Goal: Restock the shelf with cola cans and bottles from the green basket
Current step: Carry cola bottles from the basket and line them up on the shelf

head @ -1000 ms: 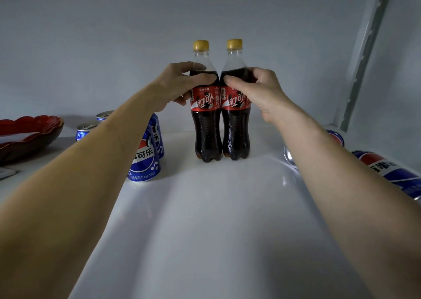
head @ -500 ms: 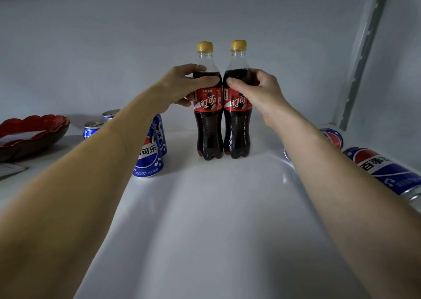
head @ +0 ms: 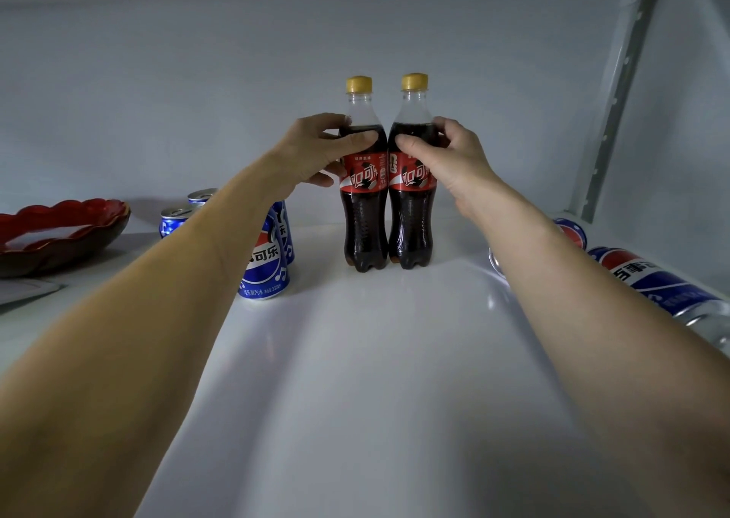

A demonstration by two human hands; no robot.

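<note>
Lacquerware comes first at the far left: a red scalloped dish (head: 59,237) sits on the white shelf (head: 375,359), its near edge over a flat pale tray (head: 23,290). Next stand blue Pepsi cans, two rear ones (head: 175,221) showing their tops and a front can (head: 264,268) upright, partly hidden behind the left forearm.

The left hand (head: 312,154) wraps the shoulder of the left cola bottle (head: 364,201), thumb across the front and fingers curled behind, closed on it. Touching it on the right is the right cola bottle (head: 412,201), held the same way by the right hand (head: 454,158), thumb in front and fingers around the far side. Both bottles stand upright at the back of the shelf with their bases on the surface, yellow caps on, labels facing forward.

Further right, a Pepsi can (head: 571,233) lies on its side behind the right forearm, and another toppled Pepsi can (head: 663,284) lies near the shelf's right edge, below the slotted metal upright (head: 616,94). The green basket is out of view.

The likely trouble is in withdrawing. The grips are high, so an uneven release could tip these tall bottles. The left forearm passes close by the front can and could knock it over, while the right forearm could set the lying cans rolling.
</note>
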